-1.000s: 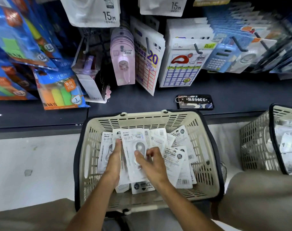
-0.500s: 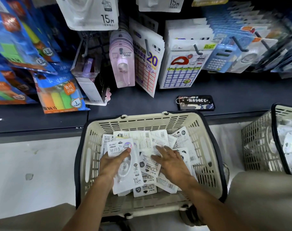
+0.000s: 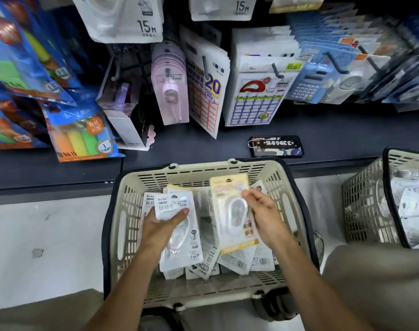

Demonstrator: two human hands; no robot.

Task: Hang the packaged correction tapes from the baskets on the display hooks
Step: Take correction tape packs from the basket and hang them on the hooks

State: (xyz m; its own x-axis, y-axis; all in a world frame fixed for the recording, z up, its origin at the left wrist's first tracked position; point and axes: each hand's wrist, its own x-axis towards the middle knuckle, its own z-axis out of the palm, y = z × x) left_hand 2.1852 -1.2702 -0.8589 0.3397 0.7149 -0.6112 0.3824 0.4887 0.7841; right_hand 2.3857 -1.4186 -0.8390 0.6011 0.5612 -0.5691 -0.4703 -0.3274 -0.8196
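In the head view, we see the left hand [image 3: 162, 226] grasping a white correction tape pack [image 3: 179, 231] over the basket [image 3: 132, 225]. The right hand [image 3: 263, 215] pinches a yellow-edged pack [image 3: 230, 211], lifted above the pile. The basket rim lies near the shelf [image 3: 323, 130] edge. Half a second ago the right hand lay flat on the pile.

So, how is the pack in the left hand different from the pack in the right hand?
The white pack has a white card printed "15m"; the yellow-edged pack has a pale card with yellow borders. The left hand grips the white pack low over the pile, while the right hand pinches the yellow-edged pack by its side, raised higher. Both hold a clear blister with a tape dispenser, above the same basket.
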